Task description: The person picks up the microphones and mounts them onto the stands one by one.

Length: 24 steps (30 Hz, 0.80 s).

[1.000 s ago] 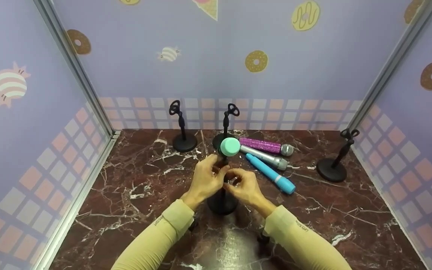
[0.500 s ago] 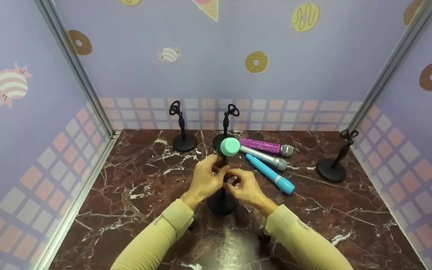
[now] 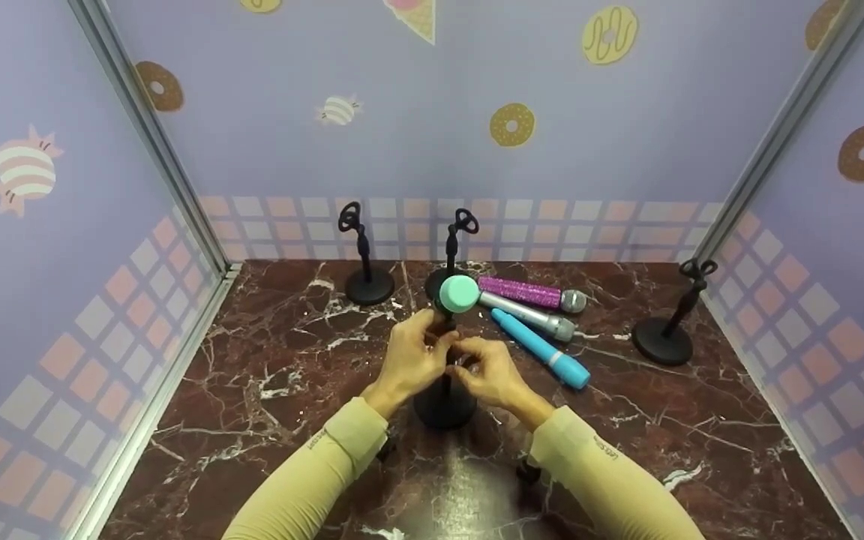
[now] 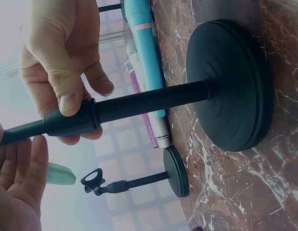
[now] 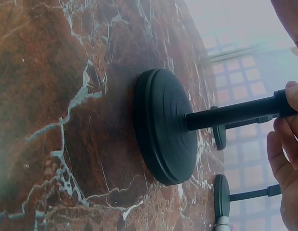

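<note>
A black microphone stand stands upright on its round base, with a mint-green microphone at its top. My left hand holds the thin upper rod just under the microphone; in the left wrist view its fingers curl at that rod. Lower down, my right hand pinches the thicker collar of the pole between thumb and fingers. The right wrist view has the right thumb on this collar, above the base. Most of the microphone's body is hidden behind the left hand.
Behind, two black stands stand with bare clips; another stand is at right. Purple glitter, silver and blue microphones lie right of the hands. Patterned walls enclose the marbled table.
</note>
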Each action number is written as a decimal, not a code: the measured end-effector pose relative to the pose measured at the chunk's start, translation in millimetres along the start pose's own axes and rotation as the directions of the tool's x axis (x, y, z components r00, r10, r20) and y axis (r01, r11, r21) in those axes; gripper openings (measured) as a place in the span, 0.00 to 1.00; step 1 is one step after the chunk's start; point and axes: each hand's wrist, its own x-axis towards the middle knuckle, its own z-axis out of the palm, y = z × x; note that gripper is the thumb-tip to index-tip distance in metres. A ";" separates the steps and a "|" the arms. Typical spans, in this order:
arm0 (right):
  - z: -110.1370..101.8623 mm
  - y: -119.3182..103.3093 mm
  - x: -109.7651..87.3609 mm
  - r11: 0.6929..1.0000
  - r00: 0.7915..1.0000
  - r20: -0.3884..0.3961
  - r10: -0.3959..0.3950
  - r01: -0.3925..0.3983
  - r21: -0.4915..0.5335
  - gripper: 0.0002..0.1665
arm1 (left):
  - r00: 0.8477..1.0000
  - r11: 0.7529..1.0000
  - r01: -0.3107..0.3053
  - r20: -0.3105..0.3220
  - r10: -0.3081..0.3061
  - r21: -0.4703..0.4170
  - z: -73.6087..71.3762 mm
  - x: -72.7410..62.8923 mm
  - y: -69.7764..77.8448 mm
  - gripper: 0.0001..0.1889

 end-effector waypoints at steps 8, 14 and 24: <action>-0.5 4.2 2.5 0.999 1.000 -0.002 -0.030 0.030 -0.031 0.17 | 1.000 1.000 -0.017 -0.004 0.017 0.019 -0.8 -0.1 0.4 0.06; -3.3 4.7 5.0 0.996 0.999 0.008 -0.039 0.039 -0.083 0.17 | 1.000 0.999 -0.015 -0.002 0.015 0.051 0.0 -1.2 -0.4 0.07; -4.7 0.1 5.8 0.997 0.995 0.049 0.083 -0.083 -0.009 0.20 | 0.999 1.000 0.031 0.016 -0.031 0.003 -0.1 -0.5 -0.2 0.05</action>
